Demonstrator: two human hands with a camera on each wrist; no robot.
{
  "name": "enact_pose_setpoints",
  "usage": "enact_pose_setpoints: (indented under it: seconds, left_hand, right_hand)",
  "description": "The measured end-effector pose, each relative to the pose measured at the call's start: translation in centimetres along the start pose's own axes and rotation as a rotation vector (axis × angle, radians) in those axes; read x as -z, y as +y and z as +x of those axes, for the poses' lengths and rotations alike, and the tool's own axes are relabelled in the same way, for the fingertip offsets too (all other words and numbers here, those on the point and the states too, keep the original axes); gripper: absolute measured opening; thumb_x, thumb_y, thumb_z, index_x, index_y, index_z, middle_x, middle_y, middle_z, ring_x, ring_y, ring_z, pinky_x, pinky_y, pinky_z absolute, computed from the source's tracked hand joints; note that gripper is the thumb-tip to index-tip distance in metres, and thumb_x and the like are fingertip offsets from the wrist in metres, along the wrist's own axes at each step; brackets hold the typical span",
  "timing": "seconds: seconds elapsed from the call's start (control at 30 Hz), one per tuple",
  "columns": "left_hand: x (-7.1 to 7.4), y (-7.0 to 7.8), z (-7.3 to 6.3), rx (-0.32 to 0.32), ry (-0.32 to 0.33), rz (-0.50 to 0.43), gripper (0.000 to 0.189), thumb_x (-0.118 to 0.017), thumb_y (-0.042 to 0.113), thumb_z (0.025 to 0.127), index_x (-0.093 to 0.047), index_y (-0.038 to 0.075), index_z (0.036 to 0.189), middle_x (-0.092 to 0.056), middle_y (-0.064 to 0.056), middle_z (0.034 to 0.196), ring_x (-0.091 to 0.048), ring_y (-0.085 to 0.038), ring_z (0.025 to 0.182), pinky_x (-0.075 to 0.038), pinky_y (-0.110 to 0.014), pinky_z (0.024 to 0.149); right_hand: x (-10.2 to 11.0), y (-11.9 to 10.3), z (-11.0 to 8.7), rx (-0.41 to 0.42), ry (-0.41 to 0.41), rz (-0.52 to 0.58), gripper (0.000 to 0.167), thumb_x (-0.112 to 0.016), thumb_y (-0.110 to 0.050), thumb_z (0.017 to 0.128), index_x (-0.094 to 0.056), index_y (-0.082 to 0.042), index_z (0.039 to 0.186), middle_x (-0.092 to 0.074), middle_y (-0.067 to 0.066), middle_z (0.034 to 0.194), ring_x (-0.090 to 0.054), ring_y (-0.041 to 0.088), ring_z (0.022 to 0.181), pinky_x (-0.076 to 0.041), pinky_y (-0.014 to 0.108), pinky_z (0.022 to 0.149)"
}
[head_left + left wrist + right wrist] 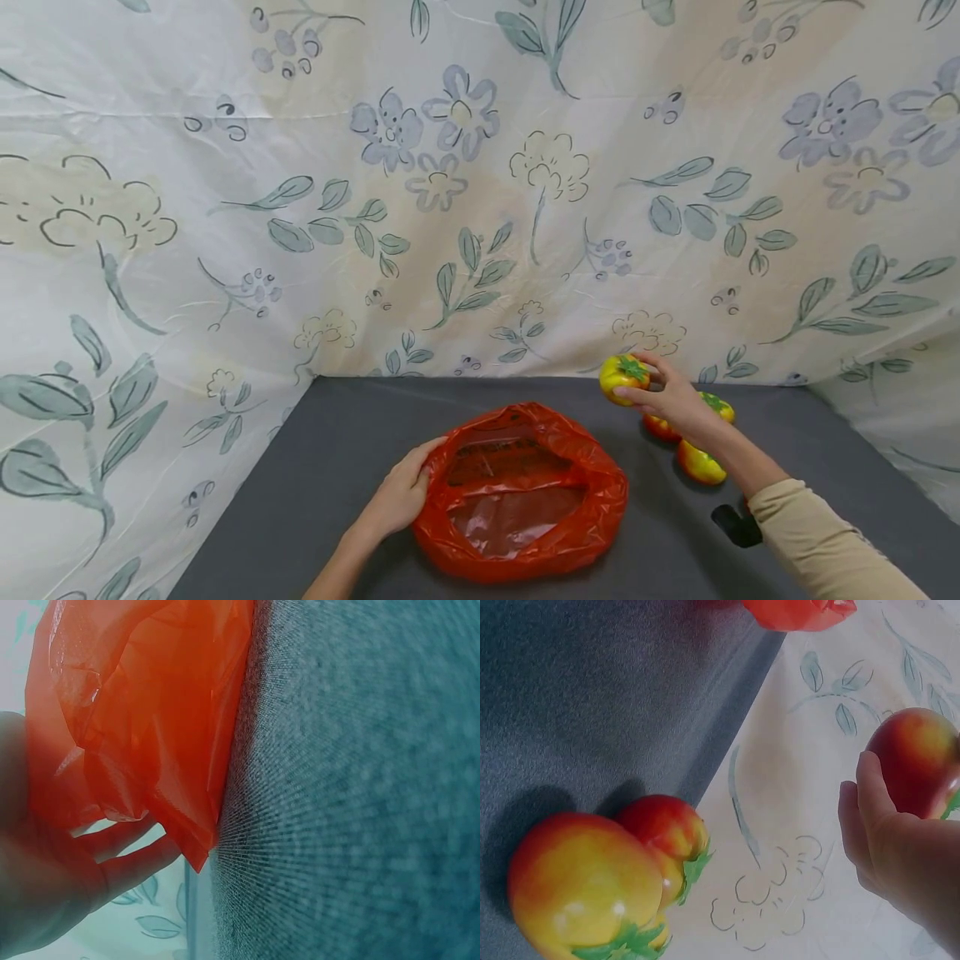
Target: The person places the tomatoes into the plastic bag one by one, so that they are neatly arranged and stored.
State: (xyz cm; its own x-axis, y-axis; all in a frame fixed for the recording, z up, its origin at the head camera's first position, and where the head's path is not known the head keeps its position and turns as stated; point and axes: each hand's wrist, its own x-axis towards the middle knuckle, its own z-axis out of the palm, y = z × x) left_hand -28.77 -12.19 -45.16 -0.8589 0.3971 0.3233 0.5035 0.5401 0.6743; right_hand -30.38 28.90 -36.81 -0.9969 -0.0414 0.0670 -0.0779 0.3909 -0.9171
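Yellow-red fruit [621,382], a single piece, is pinched between thumb and fingers of the right hand [678,400] above the table [337,450], probably for security. One red bag [510,568] is gripped at its left rim by the left hand [401,490], apparently so its mouth is held wide. At least three more fruits [702,465] are seen right of the bag.

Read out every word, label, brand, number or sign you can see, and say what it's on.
Nothing is legible.
Red bag: dark marks inside look like printing, too faint and blurred to read.
Held fruit: no lettering visible.
Cloth backdrop: flower and leaf drawings, no lettering visible.
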Motion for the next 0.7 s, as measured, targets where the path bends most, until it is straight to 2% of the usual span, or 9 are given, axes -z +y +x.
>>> enact_pose_setpoints:
  seconds: [0.27, 0.47, 0.7]
  left_hand:
    - [-0.1, 0.0, 0.0, -0.006, 0.001, 0.018, 0.046, -0.045, -0.006, 0.095, -0.047, 0.008, 0.139, -0.05, -0.014, 0.135, -0.047, -0.034, 0.122, -0.039, -0.055, 0.097]
    - [-0.2, -0.1, 0.1, -0.006, 0.008, 0.021, 0.046, -0.045, -0.004, 0.095, -0.047, 0.009, 0.139, -0.05, -0.013, 0.135, -0.046, -0.033, 0.123, -0.038, -0.055, 0.098]
    - [-0.2, 0.0, 0.1, -0.008, 0.009, 0.029, 0.045, -0.046, -0.004, 0.095, -0.047, 0.007, 0.139, -0.05, -0.014, 0.134, -0.047, -0.033, 0.122, -0.039, -0.053, 0.098]
  right_hand:
    - [-0.7, -0.3, -0.1, 0.026, -0.019, 0.015, 0.088, -0.072, -0.035, 0.086, -0.018, -0.013, 0.151, -0.027, 0.029, 0.14, -0.043, 0.04, 0.117, -0.046, 0.044, 0.093]
    - [-1.2, -0.5, 0.1, 0.017, -0.036, 0.034, 0.09, -0.071, -0.036, 0.085, -0.016, -0.014, 0.152, -0.023, 0.029, 0.143, -0.04, 0.042, 0.12, -0.042, 0.05, 0.096]
    - [-2.1, -0.6, 0.2, 0.036, -0.067, 0.067, 0.087, -0.07, -0.03, 0.088, -0.014, -0.01, 0.152, -0.025, 0.029, 0.141, -0.042, 0.039, 0.117, -0.043, 0.048, 0.095]
